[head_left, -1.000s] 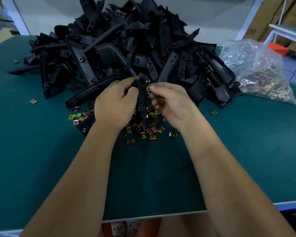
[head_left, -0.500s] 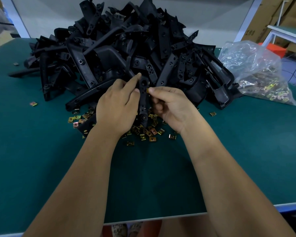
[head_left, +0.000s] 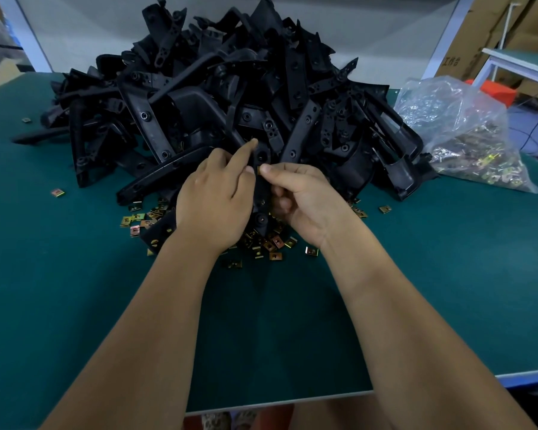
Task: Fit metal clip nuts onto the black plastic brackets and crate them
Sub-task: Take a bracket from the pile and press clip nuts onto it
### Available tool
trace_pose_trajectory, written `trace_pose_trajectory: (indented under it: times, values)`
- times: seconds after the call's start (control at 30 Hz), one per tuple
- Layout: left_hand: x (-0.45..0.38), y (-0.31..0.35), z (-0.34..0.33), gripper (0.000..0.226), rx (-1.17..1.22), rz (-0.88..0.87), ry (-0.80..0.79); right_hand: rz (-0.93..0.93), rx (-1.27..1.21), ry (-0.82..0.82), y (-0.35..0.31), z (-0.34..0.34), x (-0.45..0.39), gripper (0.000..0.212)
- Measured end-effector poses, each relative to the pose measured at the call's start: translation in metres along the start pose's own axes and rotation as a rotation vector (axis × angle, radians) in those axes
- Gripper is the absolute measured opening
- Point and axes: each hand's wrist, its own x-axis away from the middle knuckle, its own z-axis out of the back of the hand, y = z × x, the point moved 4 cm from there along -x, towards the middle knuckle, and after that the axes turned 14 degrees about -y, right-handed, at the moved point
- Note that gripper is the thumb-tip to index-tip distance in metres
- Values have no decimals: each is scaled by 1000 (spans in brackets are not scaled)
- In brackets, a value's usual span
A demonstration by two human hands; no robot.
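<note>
Closest to the person is a bare stretch of the green desk (head_left: 277, 336), with both arms reaching out over it. A bit farther on, the left hand (head_left: 213, 203) grips a black bracket (head_left: 261, 209) and holds it up on end, with its pointer finger sticking out straight along the top. The right hand (head_left: 302, 197) sits just beside it, and its thumb and first finger pinch a small gold clip nut (head_left: 258, 170) right against the bracket's top edge.

Under the hands lies a scatter of loose clip nuts (head_left: 271, 243) on the desk. Behind them sits the big pile of brackets (head_left: 230, 97), and off to the right is a clear bag of clips (head_left: 466, 141).

The step now looks like sliding the nut onto the bracket. To do it well, the left hand should keep the bracket very still. The nut's open side should face the edge, and it should go on straight, not crooked (a tilted clip can jam or pop off). Push until its hole sits over the bracket's hole. No crate shows in this view, so that part comes later.
</note>
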Motion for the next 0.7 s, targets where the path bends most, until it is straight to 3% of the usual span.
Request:
trace_pose_trajectory:
  times: [0.27, 0.37, 0.47, 0.6, 0.7]
  values:
    - [-1, 5, 7, 54, 19, -36, 112, 101, 65, 50, -2, 0, -5, 25]
    - [2, 5, 19, 40, -4, -107, 274, 137, 61, 128, -3, 4, -4, 24]
    - [7, 6, 26, 27, 79, -195, 416, 232, -134, 224, -8, 14, -2, 25]
    - [4, 9, 5, 33, 514, -53, 75, 341, -420, 269, -13, 23, 0, 24]
    - [-3, 10, -9, 33, 906, 61, -141, 371, -437, 207, -15, 22, 1, 24]
